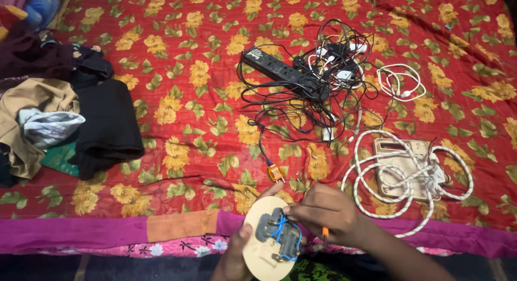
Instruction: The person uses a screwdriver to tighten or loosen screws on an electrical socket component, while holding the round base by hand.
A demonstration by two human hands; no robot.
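Note:
My left hand holds a round cream-coloured plate from below, at the bottom centre of the head view. A grey socket block with blue wires sits on the plate. My right hand rests over the plate's right side and grips a thin tool with an orange handle. Just above the plate, a small orange plug on a dark wire lies on the red flowered bedspread.
A black power strip lies in a tangle of black and white cables. A beige box wrapped in thick white cord sits right. A coiled white cable lies further back. Piled clothes fill the left.

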